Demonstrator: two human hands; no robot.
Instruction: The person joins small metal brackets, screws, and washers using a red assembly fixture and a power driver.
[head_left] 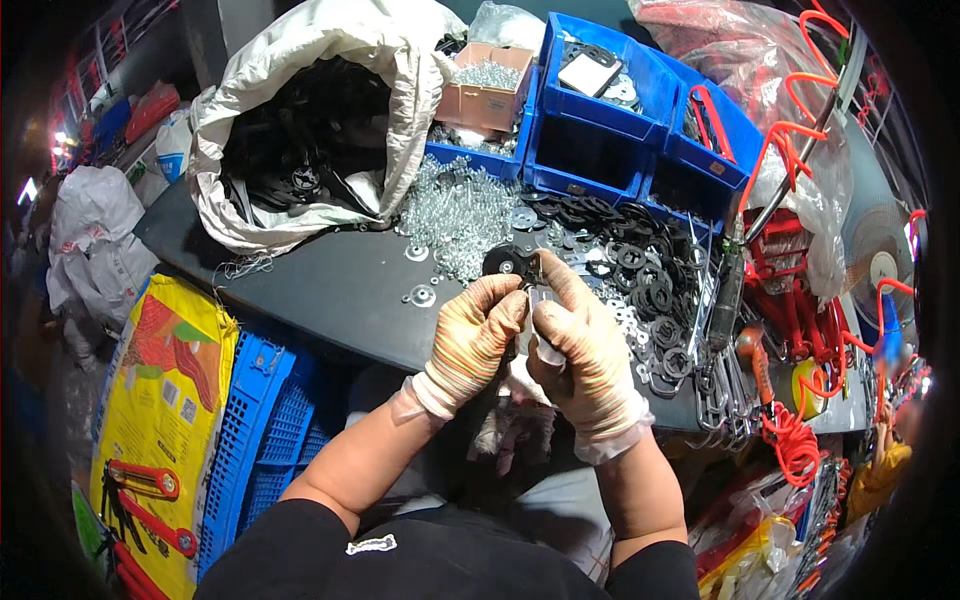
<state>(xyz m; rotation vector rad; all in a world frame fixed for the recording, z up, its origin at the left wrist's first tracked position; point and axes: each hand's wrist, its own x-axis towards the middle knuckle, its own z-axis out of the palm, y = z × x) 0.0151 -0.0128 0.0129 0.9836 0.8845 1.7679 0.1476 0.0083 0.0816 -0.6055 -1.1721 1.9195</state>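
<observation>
Both my hands wear striped knit gloves under thin clear ones and meet over the near edge of a dark table [330,285]. My left hand [475,335] and my right hand [580,340] together pinch a small metal part [540,300] between their fingertips; its exact shape is hidden by the fingers. A black round wheel-like part [508,262] lies on the table just beyond the fingers, at the edge of a heap of silver screws [455,210]. Flat metal washers [420,295] lie scattered to the left of my hands.
A white sack of black parts [300,160] sits at back left. Blue bins [600,120] and a cardboard box of screws [487,85] line the back. Black rubber rings [650,270] pile up right, by orange coiled hoses [790,440]. A blue crate [265,430] stands below left.
</observation>
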